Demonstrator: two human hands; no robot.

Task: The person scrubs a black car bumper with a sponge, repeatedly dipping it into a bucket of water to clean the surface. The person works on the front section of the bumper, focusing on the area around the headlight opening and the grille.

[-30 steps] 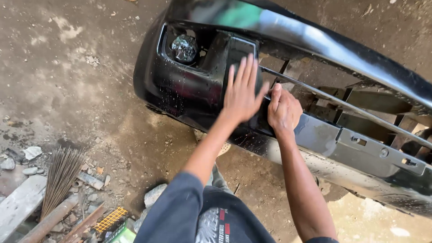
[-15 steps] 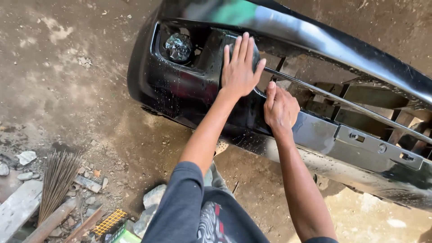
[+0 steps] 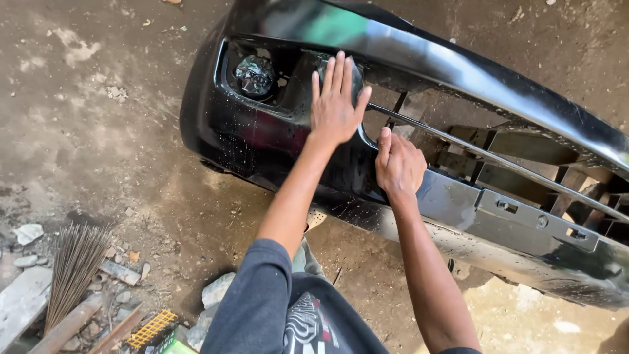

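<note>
I see a glossy black car bumper [image 3: 452, 203] lying on a dirt floor [image 3: 98, 131], its rounded end pointing toward the floor's upper left and its long body running off to the right edge. My left hand [image 3: 335, 105] lies flat and open on the bumper's face, fingers spread and pointing up, palm pressed on the panel just right of the fog lamp [image 3: 254, 74] set in its recess. My right hand [image 3: 398, 165] rests just beside it, lower and to the right, fingers curled loosely against the edge of the grille opening; I think the fingertips press the surface rather than grip anything, though the knuckles hide them. A thin bar [image 3: 498, 160] crosses the opening from near the right thumb toward the right. The black surface around both hands is speckled with pale droplets. At the floor's lower left lie a bundle of thin sticks [image 3: 73, 269], broken stones [image 3: 27, 233] and a yellow grid-shaped piece [image 3: 151, 329].
</note>
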